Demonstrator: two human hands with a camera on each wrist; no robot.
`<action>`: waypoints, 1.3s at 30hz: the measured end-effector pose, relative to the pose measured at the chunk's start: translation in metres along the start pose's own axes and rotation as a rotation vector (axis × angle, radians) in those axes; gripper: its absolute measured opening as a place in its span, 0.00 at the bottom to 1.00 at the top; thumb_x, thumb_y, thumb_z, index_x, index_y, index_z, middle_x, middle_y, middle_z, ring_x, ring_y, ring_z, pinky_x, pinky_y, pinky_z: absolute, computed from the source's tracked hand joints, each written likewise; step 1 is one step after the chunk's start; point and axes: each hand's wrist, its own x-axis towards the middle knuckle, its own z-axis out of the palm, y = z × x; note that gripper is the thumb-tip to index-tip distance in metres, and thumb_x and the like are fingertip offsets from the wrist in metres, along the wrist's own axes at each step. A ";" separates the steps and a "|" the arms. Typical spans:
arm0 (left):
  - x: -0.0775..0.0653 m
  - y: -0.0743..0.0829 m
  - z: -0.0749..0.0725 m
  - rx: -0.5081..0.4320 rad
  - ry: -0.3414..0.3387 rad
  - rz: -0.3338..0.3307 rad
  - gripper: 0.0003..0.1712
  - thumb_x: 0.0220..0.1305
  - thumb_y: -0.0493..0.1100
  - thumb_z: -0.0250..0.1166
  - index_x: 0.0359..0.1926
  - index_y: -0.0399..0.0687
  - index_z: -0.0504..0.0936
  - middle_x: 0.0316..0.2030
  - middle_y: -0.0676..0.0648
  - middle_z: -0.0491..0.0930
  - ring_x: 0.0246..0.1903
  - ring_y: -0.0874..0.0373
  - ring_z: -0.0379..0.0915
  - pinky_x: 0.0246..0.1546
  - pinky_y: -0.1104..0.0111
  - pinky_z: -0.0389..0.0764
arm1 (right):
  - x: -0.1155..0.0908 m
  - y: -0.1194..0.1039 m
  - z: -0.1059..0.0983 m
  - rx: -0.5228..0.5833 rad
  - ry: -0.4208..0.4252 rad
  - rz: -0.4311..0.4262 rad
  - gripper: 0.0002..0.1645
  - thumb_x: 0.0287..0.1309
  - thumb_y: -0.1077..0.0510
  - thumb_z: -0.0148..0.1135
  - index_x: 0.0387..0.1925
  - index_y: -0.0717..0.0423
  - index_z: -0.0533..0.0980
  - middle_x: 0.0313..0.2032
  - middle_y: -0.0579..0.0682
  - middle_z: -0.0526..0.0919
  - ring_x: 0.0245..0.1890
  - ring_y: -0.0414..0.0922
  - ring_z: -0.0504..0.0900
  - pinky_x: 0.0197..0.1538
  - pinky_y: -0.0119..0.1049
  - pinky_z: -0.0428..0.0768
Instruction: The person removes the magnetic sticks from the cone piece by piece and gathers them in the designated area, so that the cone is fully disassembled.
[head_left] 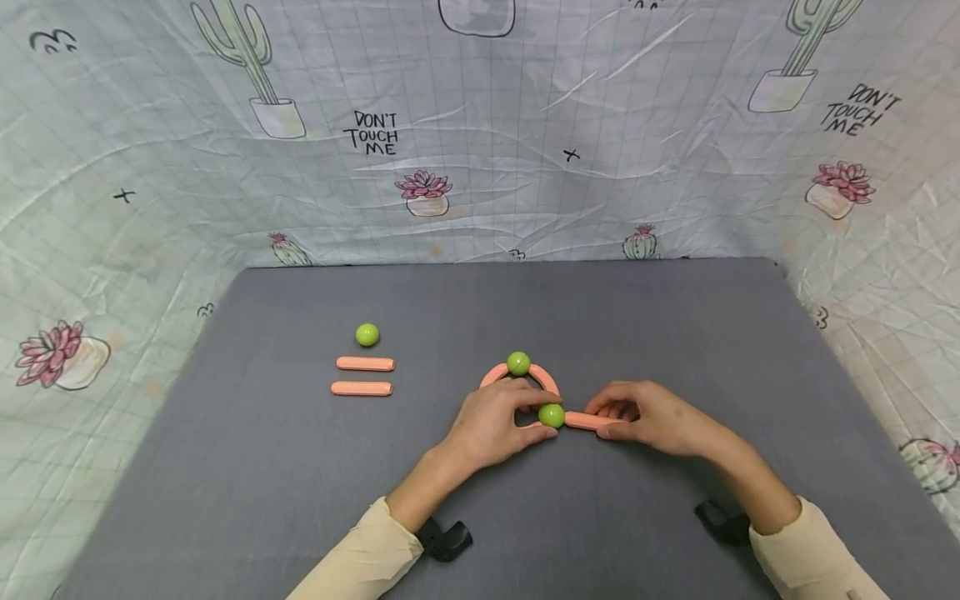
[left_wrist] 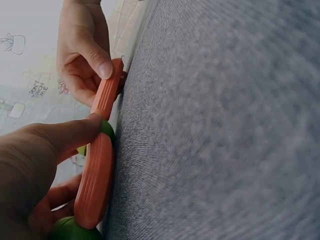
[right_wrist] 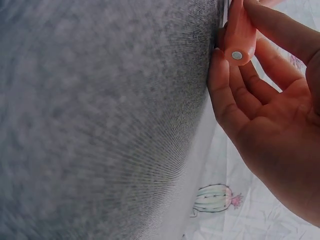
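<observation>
My left hand (head_left: 491,423) pinches a shiny green ball (head_left: 551,416) between thumb and fingers. This ball joins a ring of curved orange rods (head_left: 544,379), partly hidden behind that hand, with another green ball (head_left: 518,362) at its far side. A straight orange rod (head_left: 581,420) touches the pinched ball on its right. Thumb and fingers of my right hand (head_left: 663,417) grip this rod near its outer end. In the right wrist view, a small silvery disc (right_wrist: 236,55) shows in the end face of the rod (right_wrist: 241,32).
On the left of the grey tabletop (head_left: 300,483) lie two straight orange rods (head_left: 365,364), one nearer than the other, and beyond them a single green ball (head_left: 367,335). A printed cloth (head_left: 495,100) hangs behind the table and at both sides.
</observation>
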 end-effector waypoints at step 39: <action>-0.004 0.000 0.000 -0.006 0.004 -0.034 0.22 0.59 0.56 0.78 0.55 0.65 0.89 0.41 0.59 0.86 0.39 0.66 0.81 0.38 0.72 0.79 | -0.007 0.015 -0.029 0.014 0.073 0.052 0.15 0.69 0.52 0.68 0.55 0.48 0.85 0.50 0.49 0.88 0.42 0.35 0.82 0.44 0.31 0.81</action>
